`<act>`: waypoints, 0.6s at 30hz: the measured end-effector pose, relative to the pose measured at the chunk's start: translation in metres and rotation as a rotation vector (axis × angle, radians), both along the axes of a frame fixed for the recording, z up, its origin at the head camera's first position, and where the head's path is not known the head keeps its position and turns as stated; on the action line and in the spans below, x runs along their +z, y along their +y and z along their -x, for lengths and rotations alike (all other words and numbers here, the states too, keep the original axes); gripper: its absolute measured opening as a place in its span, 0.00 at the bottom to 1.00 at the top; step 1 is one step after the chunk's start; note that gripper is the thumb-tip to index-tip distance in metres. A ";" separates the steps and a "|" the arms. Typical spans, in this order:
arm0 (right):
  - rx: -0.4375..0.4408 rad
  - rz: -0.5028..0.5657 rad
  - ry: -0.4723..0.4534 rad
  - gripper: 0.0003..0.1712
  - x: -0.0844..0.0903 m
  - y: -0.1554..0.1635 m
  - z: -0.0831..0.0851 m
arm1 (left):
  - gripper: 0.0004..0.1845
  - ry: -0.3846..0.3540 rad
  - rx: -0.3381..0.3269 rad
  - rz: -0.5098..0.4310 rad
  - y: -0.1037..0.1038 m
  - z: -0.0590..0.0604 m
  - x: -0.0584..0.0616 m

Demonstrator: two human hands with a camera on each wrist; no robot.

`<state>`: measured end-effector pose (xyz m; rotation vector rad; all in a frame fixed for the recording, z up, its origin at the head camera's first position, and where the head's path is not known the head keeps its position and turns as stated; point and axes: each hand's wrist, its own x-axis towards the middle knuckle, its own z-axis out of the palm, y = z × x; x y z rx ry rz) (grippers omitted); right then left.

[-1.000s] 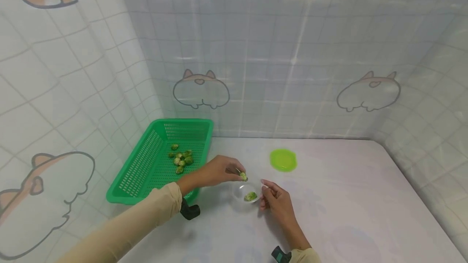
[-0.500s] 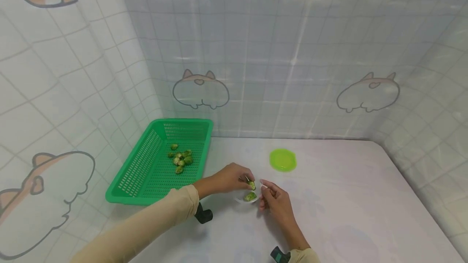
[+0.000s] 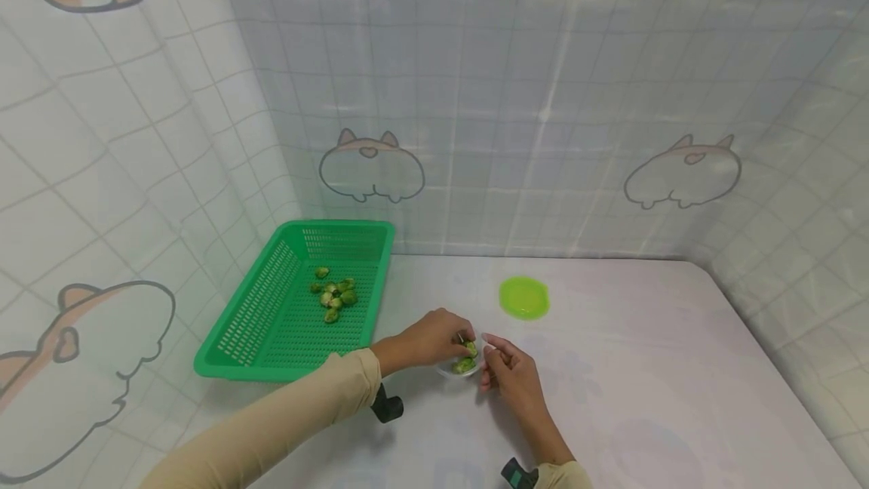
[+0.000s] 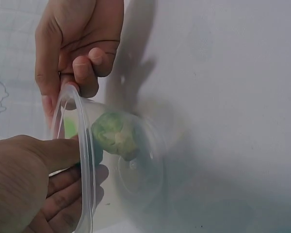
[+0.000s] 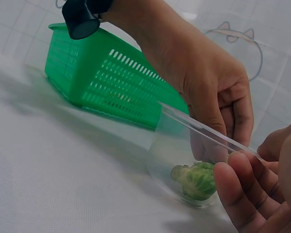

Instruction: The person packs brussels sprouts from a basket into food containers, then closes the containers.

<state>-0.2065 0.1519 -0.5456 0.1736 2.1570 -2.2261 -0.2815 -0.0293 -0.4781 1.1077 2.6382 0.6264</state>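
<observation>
My left hand [image 3: 437, 336] reaches into a clear plastic bowl [image 4: 150, 145], its fingers below the rim in both wrist views. At its fingertips is a Brussels sprout [image 3: 471, 349], pinched and partly hidden by the fingers. Another Brussels sprout [image 5: 196, 180] lies at the bottom of the bowl, green leaves with a pale stem end. On the other side, my right hand [image 3: 514, 372] pinches the bowl's rim between thumb and fingers, and the bowl stands on the white table.
A green perforated basket [image 3: 234, 342] stands at the left with several Brussels sprouts [image 3: 334, 299] inside. Behind the bowl, a lime-green round disc [image 3: 524, 297] lies flat on the table [image 3: 645, 368]. Printed curtains [image 3: 516, 134] enclose the back and sides.
My left hand has moved right and down, bringing the Brussels sprout from above the bowl's left side into it. The right hand has stayed at the rim.
</observation>
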 end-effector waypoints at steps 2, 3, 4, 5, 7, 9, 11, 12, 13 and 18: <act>0.000 0.001 -0.002 0.18 0.000 0.000 0.000 | 0.10 0.009 0.003 0.008 0.000 -0.001 0.001; 0.000 0.003 -0.002 0.18 0.000 0.000 0.000 | 0.10 0.011 0.006 0.011 0.000 -0.002 0.001; 0.001 0.003 -0.001 0.18 0.000 0.000 0.000 | 0.10 0.017 0.007 0.013 0.000 -0.002 0.001; 0.002 0.004 0.000 0.18 0.000 0.000 0.000 | 0.10 0.021 0.008 0.011 0.000 -0.003 0.001; 0.003 0.005 0.001 0.18 -0.001 0.000 0.000 | 0.10 0.028 0.011 0.012 0.000 -0.004 0.001; 0.005 0.006 0.003 0.18 -0.001 -0.001 0.000 | 0.10 0.030 0.017 0.012 0.000 -0.004 0.001; 0.006 0.007 0.004 0.18 -0.001 -0.001 0.000 | 0.11 0.029 0.023 0.011 0.000 -0.005 0.001; 0.005 0.006 0.005 0.18 -0.002 0.000 0.000 | 0.11 0.030 0.025 0.012 0.000 -0.005 0.001; 0.004 0.006 0.005 0.18 -0.002 0.000 0.000 | 0.10 0.030 0.027 0.011 -0.001 -0.006 0.001; 0.009 0.016 0.013 0.19 -0.001 0.000 -0.001 | 0.09 0.041 0.016 -0.006 -0.002 -0.006 0.002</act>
